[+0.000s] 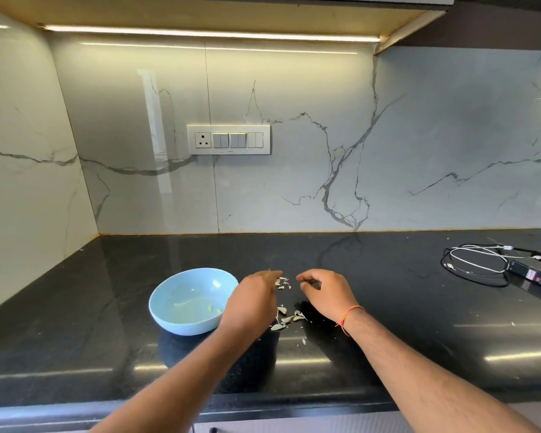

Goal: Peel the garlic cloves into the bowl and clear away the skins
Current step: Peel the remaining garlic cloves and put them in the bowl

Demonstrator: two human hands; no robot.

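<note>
Reaching over the black bench [75, 323] with both hands, side by side above a scatter of garlic skins [289, 318]. Left hand [252, 303] curled at the fingertips, seemingly pinching bits of skin at the far end of the scatter, though too blurred to say for sure what sits in the pinch. Right hand [325, 292] with fingers bent inward, thumb near the forefinger; cannot tell whether anything is held. Orange thread [349, 317] tied round the right wrist.

Blue bowl [191, 303] standing just left of the left hand, partly covered by that hand's wrist along its right rim; a few small pale pieces at the bottom, too small to name. More skins [283, 282] lying between the two sets of fingertips, and a stray flake nearer the front edge.

Well off to the right, a looped white cable [475, 260] and a dark box [534, 276] beside it. On the marble wall [419, 135] behind, a switch plate [228, 139] with a socket. Light strip [213, 34] glowing under the cupboard above.
</note>
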